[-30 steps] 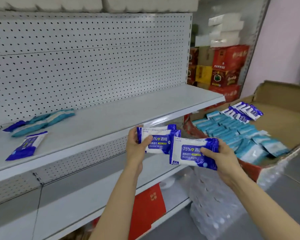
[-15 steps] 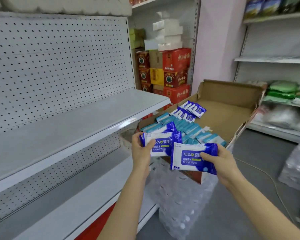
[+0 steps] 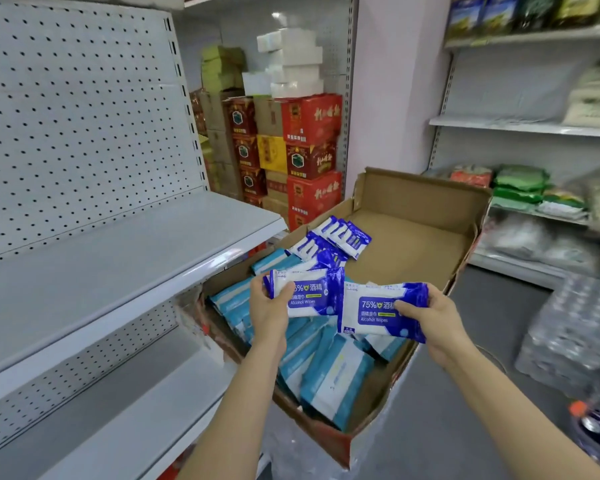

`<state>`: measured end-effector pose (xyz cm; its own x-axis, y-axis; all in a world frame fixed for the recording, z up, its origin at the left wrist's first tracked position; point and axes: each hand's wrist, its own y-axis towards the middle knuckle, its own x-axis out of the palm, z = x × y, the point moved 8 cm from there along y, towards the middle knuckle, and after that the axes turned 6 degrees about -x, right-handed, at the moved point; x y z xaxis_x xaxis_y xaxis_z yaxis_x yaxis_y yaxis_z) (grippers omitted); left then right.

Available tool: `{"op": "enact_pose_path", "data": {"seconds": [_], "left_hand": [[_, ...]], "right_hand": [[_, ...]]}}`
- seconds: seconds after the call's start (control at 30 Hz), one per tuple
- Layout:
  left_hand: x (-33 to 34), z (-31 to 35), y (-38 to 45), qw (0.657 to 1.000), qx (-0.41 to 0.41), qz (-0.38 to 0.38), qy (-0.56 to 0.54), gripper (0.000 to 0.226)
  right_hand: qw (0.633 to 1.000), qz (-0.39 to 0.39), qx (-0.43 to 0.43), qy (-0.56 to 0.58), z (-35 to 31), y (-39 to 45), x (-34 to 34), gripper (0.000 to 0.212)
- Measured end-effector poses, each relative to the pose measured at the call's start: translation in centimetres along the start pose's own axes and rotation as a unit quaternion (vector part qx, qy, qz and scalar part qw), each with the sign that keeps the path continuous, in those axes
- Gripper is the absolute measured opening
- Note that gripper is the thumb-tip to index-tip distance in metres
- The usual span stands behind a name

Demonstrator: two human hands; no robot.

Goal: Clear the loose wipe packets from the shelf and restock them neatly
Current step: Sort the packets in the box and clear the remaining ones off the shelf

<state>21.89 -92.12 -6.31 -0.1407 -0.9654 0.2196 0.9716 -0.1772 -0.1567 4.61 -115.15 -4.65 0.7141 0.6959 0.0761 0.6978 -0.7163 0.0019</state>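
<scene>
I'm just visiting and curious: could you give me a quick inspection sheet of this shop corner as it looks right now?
Surface: grey metal shelf with white pegboard back, bare where visible.
Job's things: blue-and-white alcohol wipe packets held as a small stack; one more blue-and-white wipe packet held alone; both over the open brown cardboard box, which holds teal-and-white wipe packs and dark blue packets.
Clutter: nothing seen on the shelf.
Grippers: left hand grips the stack; right hand pinches the single packet.
Cables: thin cord on the floor.
Surroundings: stacked red cartons, shrink-wrapped bottle packs.
</scene>
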Motion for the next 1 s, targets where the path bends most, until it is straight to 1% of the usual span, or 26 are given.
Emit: {"op": "enact_pose_path", "data": {"seconds": [0.1, 0.27, 0.43, 0.57, 0.67, 0.73, 0.83, 0.9, 1.0], "left_hand": [[0.6, -1.0, 2.1, 0.999, -0.012, 0.032, 0.006, 0.047], [2.7, -2.9, 5.6, 0.996, -0.03, 0.077, -0.015, 0.039], [7.1, -5.3, 10.1, 0.99, -0.029, 0.132, -0.029, 0.033], [11.5, -7.9, 13.4, 0.978, -0.043, 0.2, -0.031, 0.027], [14.3, -9.7, 15.2, 0.965, -0.061, 0.252, 0.037, 0.026], [15.8, -10.6, 15.6, 0.949, -0.077, 0.293, 0.09, 0.029], [17.5, -11.5, 15.7, 0.925, -0.096, 0.34, 0.139, 0.039], [18.1, -11.3, 15.8, 0.913, -0.085, 0.357, 0.178, 0.044], [19.3, -10.7, 17.0, 0.898, -0.043, 0.363, 0.245, 0.05]], "right_hand": [[1.0, -0.006, 0.011, -0.004, 1.2, 3.4, -0.2, 0.021], [0.999, -0.019, 0.004, -0.038, 2.2, 11.5, -0.2, 0.02], [0.996, -0.043, 0.006, -0.072, 3.6, 20.7, -0.8, 0.023], [0.99, -0.092, 0.019, -0.102, 4.9, 28.0, -1.9, 0.023], [0.985, -0.115, 0.021, -0.123, 5.4, 33.2, -2.9, 0.024], [0.981, -0.135, 0.027, -0.14, 5.9, 36.4, -3.2, 0.024], [0.964, -0.199, 0.036, -0.172, 7.1, 40.1, -2.3, 0.022], [0.952, -0.24, 0.042, -0.184, 8.0, 41.6, -1.3, 0.02], [0.935, -0.3, 0.047, -0.185, 9.3, 43.8, 0.8, 0.023]]}}
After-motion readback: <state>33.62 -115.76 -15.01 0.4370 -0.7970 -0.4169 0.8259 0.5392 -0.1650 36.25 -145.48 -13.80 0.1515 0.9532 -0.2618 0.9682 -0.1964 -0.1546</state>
